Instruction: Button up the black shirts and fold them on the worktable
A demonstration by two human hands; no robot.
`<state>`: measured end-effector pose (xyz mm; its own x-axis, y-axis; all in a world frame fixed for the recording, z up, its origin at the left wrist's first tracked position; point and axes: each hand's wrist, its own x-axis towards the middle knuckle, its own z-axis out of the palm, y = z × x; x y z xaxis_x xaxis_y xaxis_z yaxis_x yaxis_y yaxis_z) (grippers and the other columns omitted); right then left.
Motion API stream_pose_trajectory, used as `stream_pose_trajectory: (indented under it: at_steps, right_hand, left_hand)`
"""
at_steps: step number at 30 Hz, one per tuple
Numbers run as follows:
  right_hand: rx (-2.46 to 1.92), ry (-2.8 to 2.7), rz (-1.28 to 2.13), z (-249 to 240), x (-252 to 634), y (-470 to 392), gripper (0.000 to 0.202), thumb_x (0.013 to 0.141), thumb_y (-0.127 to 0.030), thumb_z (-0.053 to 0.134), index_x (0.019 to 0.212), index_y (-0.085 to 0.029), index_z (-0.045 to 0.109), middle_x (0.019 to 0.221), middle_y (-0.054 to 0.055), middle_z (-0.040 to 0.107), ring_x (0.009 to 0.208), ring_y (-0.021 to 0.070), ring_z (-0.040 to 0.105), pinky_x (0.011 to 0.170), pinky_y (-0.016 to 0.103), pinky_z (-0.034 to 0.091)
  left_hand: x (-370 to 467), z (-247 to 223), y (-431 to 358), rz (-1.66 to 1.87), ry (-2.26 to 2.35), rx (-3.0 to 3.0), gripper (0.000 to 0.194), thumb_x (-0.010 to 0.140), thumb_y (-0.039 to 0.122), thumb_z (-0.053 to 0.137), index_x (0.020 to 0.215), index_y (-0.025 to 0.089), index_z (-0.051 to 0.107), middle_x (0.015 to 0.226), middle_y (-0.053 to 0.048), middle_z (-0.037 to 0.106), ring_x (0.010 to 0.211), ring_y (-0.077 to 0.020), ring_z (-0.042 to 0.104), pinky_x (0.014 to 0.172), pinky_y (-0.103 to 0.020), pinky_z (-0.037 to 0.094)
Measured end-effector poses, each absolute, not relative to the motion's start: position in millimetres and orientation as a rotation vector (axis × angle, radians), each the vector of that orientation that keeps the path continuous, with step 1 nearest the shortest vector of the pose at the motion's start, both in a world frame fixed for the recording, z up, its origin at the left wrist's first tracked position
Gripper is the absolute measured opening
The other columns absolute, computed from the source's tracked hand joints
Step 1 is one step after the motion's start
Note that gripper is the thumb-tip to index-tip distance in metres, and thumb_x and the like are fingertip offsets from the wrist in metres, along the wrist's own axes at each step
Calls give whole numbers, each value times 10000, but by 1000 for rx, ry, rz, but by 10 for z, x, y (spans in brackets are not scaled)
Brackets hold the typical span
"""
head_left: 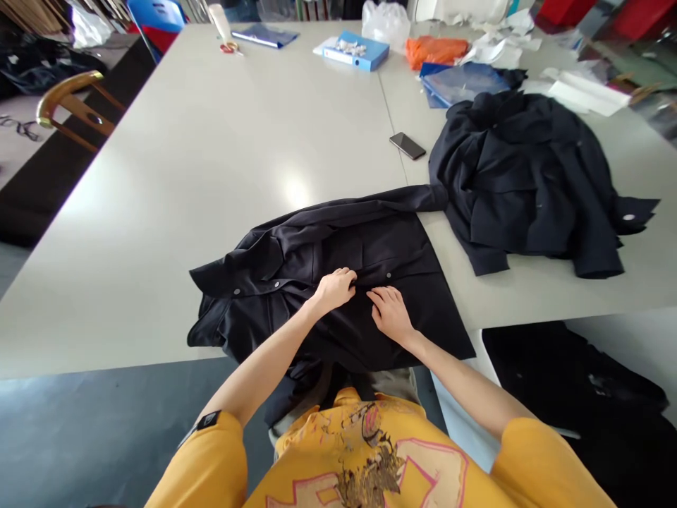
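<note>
Two hands on one dark shirt (pixel 338 282), which lies spread flat at the near edge of the grey table (pixel 159 212), collar off to my left. The left hand (pixel 335 289) sits on the button strip with fingers curled together, pinching the cloth there, I'd judge to line the two front edges up. The right hand (pixel 390 312) lies just beside it, fingers loosely apart and pressed flat, likely pinning the cloth so it won't slide. Whether a button is between the left fingertips, I can't tell; they cover that spot. The shirt's lower hem drops over the table edge behind my yellow top. A second dark heap of clothes (pixel 534 183) lies to the right, with a phone (pixel 407 145) near it.
</note>
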<state>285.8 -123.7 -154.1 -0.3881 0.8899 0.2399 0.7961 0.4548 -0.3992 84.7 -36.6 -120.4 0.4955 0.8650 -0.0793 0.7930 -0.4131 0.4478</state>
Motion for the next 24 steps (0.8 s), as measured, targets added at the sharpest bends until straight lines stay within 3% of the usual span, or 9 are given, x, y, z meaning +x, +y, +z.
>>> stream_pose_trajectory:
  at_steps: [6,14,19,24]
  right_hand:
    - [-1449,-2356,357,-1440,2824,-1178,326,1029,-279,429,1226,-151,656,1045,127,652,993,283,546,907,439,433]
    - [-1447,-2446,270,-1377,2604,-807,257,961,-174,563,1198,-127,651,1182,139,608,1115,280,503,938,388,419]
    - [-1352,-2695,166,-1308,2607,-673,170,973,-198,555,1074,-135,676,1047,124,640,993,274,525,874,404,381]
    - [-1192,-2696,159,-1283,2689,-679,205,1014,-261,526,1023,-155,701,973,94,643,922,236,524,828,374,350]
  left_hand:
    - [600,-1227,-370,350,1203,2038,149,883,231,638,1006,182,707,1005,-39,723,921,-190,683,851,-296,536]
    - [641,-1304,-293,482,1353,1935,161,924,220,582,961,170,730,985,-51,734,921,-198,680,884,-307,522]
    - [689,-1338,-306,583,1413,1990,136,918,194,587,944,159,716,958,-59,699,885,-191,665,861,-315,528]
    - [638,-1338,-364,571,1316,2046,136,919,190,593,973,163,714,950,-48,683,867,-179,662,835,-307,537]
